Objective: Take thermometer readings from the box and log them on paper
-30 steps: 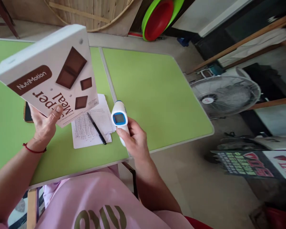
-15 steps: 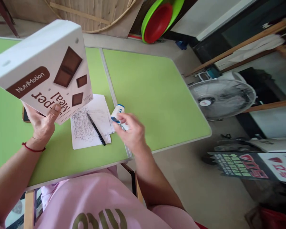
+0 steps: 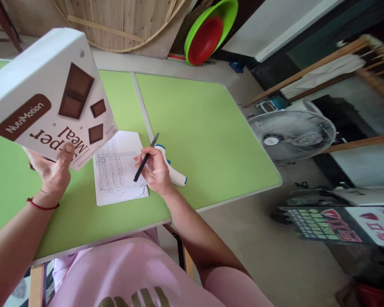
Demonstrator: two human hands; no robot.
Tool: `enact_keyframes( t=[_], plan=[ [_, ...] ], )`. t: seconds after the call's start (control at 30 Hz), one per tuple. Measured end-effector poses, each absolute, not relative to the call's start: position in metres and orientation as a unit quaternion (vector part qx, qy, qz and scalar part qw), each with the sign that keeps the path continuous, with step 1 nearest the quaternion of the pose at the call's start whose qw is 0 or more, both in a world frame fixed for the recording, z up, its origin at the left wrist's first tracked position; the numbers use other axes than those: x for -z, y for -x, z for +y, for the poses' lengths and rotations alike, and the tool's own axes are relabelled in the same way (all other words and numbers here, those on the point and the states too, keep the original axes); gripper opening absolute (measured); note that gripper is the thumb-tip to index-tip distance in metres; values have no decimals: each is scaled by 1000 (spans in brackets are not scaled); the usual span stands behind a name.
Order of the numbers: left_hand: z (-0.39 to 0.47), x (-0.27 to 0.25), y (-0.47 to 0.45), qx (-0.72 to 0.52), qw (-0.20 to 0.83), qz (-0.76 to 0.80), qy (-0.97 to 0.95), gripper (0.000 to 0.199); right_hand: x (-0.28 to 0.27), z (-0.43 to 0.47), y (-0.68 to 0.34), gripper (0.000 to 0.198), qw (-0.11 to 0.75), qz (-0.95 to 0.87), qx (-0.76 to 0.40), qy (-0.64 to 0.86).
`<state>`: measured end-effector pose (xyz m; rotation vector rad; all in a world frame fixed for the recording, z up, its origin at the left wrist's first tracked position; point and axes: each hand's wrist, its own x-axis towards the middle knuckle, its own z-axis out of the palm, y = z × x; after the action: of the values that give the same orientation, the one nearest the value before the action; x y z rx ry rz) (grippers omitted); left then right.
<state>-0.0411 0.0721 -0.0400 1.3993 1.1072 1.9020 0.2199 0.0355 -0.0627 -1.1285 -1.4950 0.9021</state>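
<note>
My left hand (image 3: pixel 56 170) grips the lower edge of a white box (image 3: pixel 54 98) printed with chocolate pieces and the word NutriMotion, its thumb across the front. The box is tilted and held above the table. In my right hand (image 3: pixel 156 170) a black pen (image 3: pixel 146 157) is pinched between the fingers, above the right edge of handwritten paper sheets (image 3: pixel 110 170). A white and blue infrared thermometer (image 3: pixel 176 175) lies on the table just behind my right hand, partly hidden by it.
The green folding table (image 3: pixel 205 128) has a metal seam running across it. Beyond its right end stands a fan (image 3: pixel 291 134). Green and red basins (image 3: pixel 206 40) lean at the back beside a round wooden board (image 3: pixel 115 25). A dark object's edge shows under the box.
My right hand has moved left from the thermometer and picked the pen up off the paper. The thermometer now lies apart from my fingers. My left hand still holds the box.
</note>
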Motion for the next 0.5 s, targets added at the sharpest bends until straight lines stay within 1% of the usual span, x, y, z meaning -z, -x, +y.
enact_keyframes(
  t=[0.07,0.17,0.27,0.33,0.4,0.5],
  plan=[
    [71,41,42,-708,266,411,-508,81,64,32,-214,27,480,-624,-338,515],
    [72,43,43,-707,264,421,-503,85,59,37,-207,27,467,-637,-266,552],
    [73,45,43,-708,253,413,-514,84,56,64,-198,21,456,-653,-250,552],
    [74,45,42,-710,256,407,-515,79,58,93,-191,14,409,-670,-251,566],
    [73,44,40,-710,261,409,-511,75,63,118,-184,15,335,-695,-231,592],
    [71,38,36,-710,250,408,-517,80,68,130,-180,20,308,-721,-222,580]
  ],
)
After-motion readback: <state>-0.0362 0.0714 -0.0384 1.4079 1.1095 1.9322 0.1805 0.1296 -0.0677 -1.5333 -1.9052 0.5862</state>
